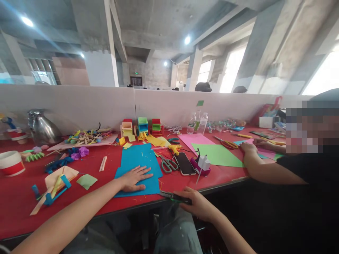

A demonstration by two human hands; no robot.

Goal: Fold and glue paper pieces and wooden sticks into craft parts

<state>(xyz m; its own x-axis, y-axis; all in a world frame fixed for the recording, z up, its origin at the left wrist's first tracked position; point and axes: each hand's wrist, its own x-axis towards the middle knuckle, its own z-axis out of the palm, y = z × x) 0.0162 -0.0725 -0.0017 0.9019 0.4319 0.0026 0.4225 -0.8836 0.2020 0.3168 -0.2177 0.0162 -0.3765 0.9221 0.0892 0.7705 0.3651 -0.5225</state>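
My left hand (135,178) lies flat with spread fingers on blue paper (137,154), which looks like overlapping sheets near the table's front edge. In my right hand (197,203) is a dark utility knife (174,197), its tip by the lower right corner of the blue paper. Grey-handled scissors (167,164) lie just right of the paper, beside a phone (185,163). A yellow glue gun (175,149) rests above them.
Right of the phone sits a purple power strip (200,167) with a white charger (203,162). Green paper (218,155) lies farther right, near a co-worker's hands (249,148). Small paper models (143,126), a steel jug (43,127) and a paper cup (12,163) stand around.
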